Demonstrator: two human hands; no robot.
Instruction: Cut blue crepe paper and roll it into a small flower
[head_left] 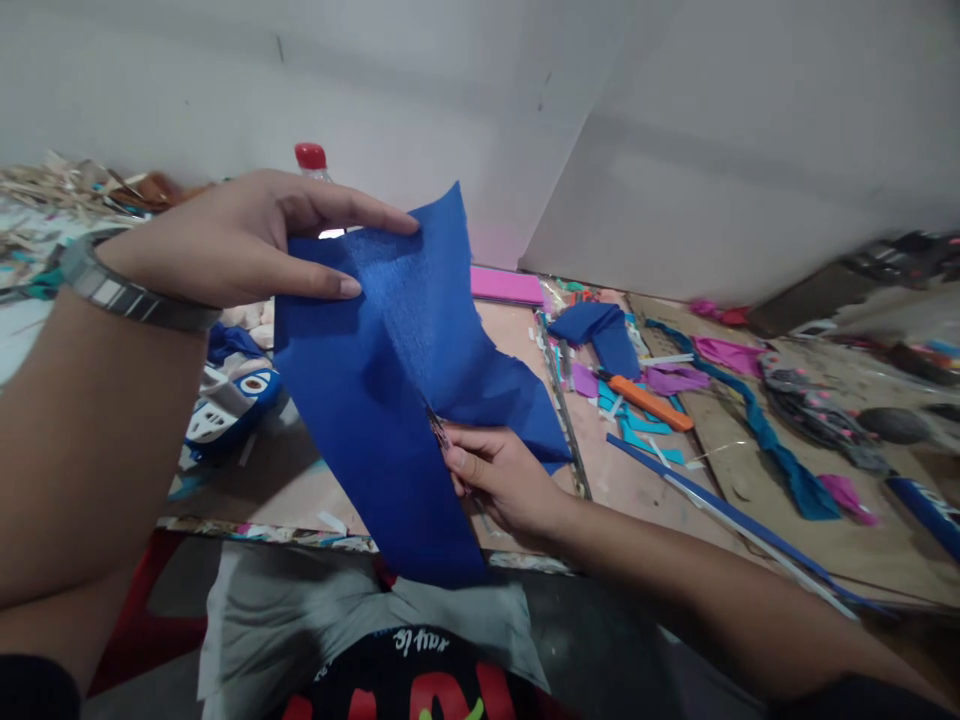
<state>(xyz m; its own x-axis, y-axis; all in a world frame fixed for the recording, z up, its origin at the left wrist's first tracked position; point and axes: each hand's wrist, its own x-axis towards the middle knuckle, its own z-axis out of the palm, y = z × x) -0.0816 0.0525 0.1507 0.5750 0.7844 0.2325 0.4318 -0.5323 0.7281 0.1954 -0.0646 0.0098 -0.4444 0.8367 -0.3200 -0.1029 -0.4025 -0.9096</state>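
Blue cloth [375,430], prob. mid-cut: top edge pinched by L hand [240,230], scissors [438,432] gripped mid-cloth by R hand [502,480]; tautness seemingly req'd for next snip.

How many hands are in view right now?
2: the left hand holding the blue sheet near its top; the right hand gripping scissors around its middle. No others show.

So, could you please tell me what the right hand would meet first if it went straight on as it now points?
Most likely the blue sheet: the right hand holds scissors whose blades meet it just ahead. Depth beyond that is hard to judge.
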